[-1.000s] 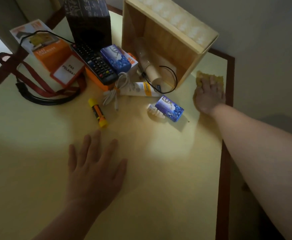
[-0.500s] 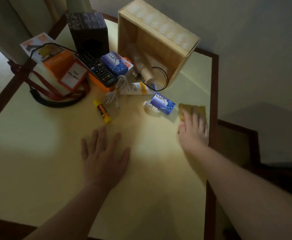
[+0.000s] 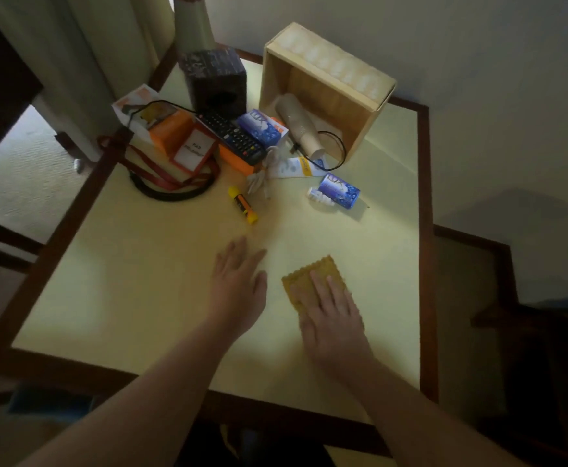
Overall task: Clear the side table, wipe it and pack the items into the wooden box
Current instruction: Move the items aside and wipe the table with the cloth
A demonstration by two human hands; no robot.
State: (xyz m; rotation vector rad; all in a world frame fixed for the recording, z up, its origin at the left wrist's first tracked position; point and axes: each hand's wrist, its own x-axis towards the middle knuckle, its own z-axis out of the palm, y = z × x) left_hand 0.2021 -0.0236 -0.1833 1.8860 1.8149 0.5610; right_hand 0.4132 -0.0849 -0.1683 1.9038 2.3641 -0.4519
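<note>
My right hand (image 3: 333, 315) presses flat on a yellow cloth (image 3: 304, 276) on the cream side table (image 3: 141, 281), near its front. My left hand (image 3: 238, 284) lies flat on the tabletop just left of the cloth, holding nothing. At the back the wooden box (image 3: 330, 96) lies on its side with a stack of paper cups (image 3: 297, 124) and a black cord (image 3: 338, 146) spilling from its mouth. A blue soap box (image 3: 340, 195), a small white bottle (image 3: 319, 197), a white tube (image 3: 297, 167), a yellow marker (image 3: 243, 205), a remote (image 3: 232, 134) and a second blue soap box (image 3: 260, 126) lie in front of it.
A black speaker box (image 3: 215, 80), orange boxes (image 3: 171, 133), a badge on a red lanyard (image 3: 193, 153) and a white cable (image 3: 259, 176) crowd the back left. The table has a dark wooden rim (image 3: 426, 230). A wall rises behind and right; carpet lies left.
My right hand has swept the cloth from beside the wooden box at the back right toward me, to the table's front. My left hand stayed flat on the table.
</note>
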